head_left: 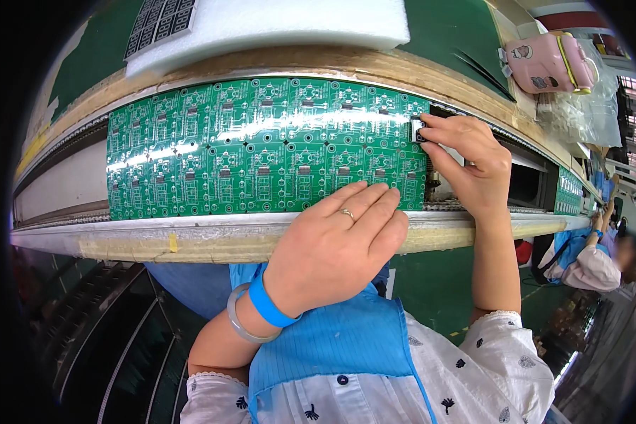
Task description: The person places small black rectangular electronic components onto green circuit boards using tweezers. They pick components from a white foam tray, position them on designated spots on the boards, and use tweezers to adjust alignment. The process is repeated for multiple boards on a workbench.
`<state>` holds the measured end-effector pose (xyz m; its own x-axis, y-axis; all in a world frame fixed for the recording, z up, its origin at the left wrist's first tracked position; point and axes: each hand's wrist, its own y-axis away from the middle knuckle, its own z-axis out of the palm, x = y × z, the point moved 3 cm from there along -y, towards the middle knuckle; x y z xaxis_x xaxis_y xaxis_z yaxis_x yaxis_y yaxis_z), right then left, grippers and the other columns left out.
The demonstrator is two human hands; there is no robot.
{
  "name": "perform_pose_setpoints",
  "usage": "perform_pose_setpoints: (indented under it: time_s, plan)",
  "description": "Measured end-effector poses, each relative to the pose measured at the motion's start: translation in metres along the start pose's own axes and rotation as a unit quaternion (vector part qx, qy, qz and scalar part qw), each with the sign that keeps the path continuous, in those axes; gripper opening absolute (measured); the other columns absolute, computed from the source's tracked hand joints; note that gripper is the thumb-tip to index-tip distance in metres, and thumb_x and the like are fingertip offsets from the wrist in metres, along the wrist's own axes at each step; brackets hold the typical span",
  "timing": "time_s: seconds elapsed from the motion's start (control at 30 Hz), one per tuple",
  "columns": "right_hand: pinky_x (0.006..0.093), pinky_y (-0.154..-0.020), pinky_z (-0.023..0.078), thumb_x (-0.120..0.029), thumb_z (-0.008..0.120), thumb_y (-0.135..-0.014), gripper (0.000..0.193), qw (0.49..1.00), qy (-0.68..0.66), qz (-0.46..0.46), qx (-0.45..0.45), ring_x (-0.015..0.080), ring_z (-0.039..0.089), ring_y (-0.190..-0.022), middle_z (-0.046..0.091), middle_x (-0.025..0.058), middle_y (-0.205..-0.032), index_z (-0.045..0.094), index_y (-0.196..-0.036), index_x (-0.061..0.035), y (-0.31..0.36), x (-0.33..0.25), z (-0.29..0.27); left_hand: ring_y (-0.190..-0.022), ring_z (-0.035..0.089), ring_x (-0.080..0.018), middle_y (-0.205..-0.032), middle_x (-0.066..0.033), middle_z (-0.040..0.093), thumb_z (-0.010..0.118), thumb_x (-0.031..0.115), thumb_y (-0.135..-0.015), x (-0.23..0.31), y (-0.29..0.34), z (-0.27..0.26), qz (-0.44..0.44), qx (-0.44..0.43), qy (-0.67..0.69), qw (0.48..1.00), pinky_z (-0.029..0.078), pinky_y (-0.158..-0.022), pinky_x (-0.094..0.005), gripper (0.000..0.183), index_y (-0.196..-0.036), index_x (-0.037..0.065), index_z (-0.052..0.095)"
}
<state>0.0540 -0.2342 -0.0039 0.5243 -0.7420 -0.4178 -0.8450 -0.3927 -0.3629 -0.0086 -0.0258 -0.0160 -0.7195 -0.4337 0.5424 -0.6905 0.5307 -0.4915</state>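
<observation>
1. Pinching a display point(417, 130), the right hand's point(479, 159) grip is closed by the board's point(247, 145) right end, right of centre in the frame.
2. From here, the left hand's point(339, 230) grip looks slack, fingers flat over the board's lower edge, mid-frame.

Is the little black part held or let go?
Held: the right hand pinches the little black part between thumb and fingers, by the green board.
</observation>
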Motion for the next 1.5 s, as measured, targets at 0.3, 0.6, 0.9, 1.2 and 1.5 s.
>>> perform_pose_setpoints:
  time_s: [0.3,0.6,0.9,1.2,1.5]
  plan:
    - [0.0347,-0.089,0.051,-0.004,0.082,-0.075,0.022,1.0,0.017,0.001,0.013,0.0219,0.072,-0.096,0.079,0.0055,-0.104,0.08,-0.096,-0.0081,0.002,-0.001,0.002,-0.108,0.07,-0.031,-0.113,-0.0174,0.072,0.067,0.012,-0.084,-0.001,0.002,0.002,-0.001,0.013,0.017,1.0,0.058,-0.095,-0.0433,0.02,-0.1,0.001,0.069]
    - [0.0333,-0.087,0.052,0.0,0.081,-0.074,0.023,1.0,0.011,0.006,0.003,0.0222,0.073,-0.096,0.079,0.0077,-0.103,0.08,-0.097,-0.0054,0.0,-0.003,0.001,-0.108,0.071,-0.0309,-0.113,-0.0176,0.072,0.068,0.013,-0.085,-0.001,0.002,0.001,0.001,0.017,0.013,1.0,0.058,-0.095,-0.043,0.019,-0.099,0.002,0.068]
    - [0.0331,-0.086,0.052,-0.003,0.081,-0.077,0.02,1.0,0.025,0.0,0.005,0.0218,0.073,-0.095,0.079,0.0059,-0.102,0.08,-0.096,-0.0069,0.0,-0.004,0.002,-0.107,0.071,-0.0309,-0.112,-0.0177,0.072,0.068,0.013,-0.085,-0.002,0.003,0.002,0.004,0.022,0.017,1.0,0.058,-0.094,-0.0428,0.018,-0.099,0.002,0.067]
    - [0.0337,-0.087,0.053,-0.004,0.081,-0.076,0.019,1.0,-0.013,0.003,0.013,0.023,0.073,-0.094,0.079,0.0069,-0.102,0.079,-0.095,-0.0065,0.0,0.0,0.003,-0.107,0.071,-0.031,-0.113,-0.0168,0.073,0.067,0.011,-0.083,0.0,0.0,0.0,-0.003,0.015,0.022,1.0,0.058,-0.095,-0.0432,0.019,-0.099,0.001,0.069]
    - [0.0356,-0.086,0.054,-0.005,0.081,-0.077,0.018,0.999,-0.033,-0.03,0.005,0.0249,0.071,-0.094,0.078,0.0071,-0.103,0.077,-0.094,-0.0064,0.0,0.008,0.003,-0.108,0.07,-0.0313,-0.114,-0.0156,0.072,0.067,0.008,-0.085,0.0,0.0,-0.001,-0.006,-0.001,0.019,1.0,0.058,-0.096,-0.0441,0.017,-0.101,0.001,0.068]
